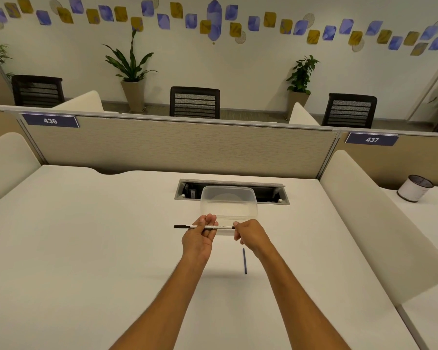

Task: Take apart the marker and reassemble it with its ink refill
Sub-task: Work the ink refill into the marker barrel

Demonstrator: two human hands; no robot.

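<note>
I hold a slim white marker (223,227) with a black cap level above the white desk (86,248). Its black cap end sticks out to the left. My left hand (200,236) grips the barrel near the cap, palm up. My right hand (250,236) pinches the marker's right end, which its fingers hide. A thin dark blue ink refill (244,260) lies on the desk just below my right hand, pointing toward me.
A clear plastic container (229,203) stands just behind the marker, in front of a recessed cable tray (232,191). A beige partition (177,147) closes the desk's far side. White side dividers flank the desk. A white bin (414,190) sits on the neighbouring desk at right.
</note>
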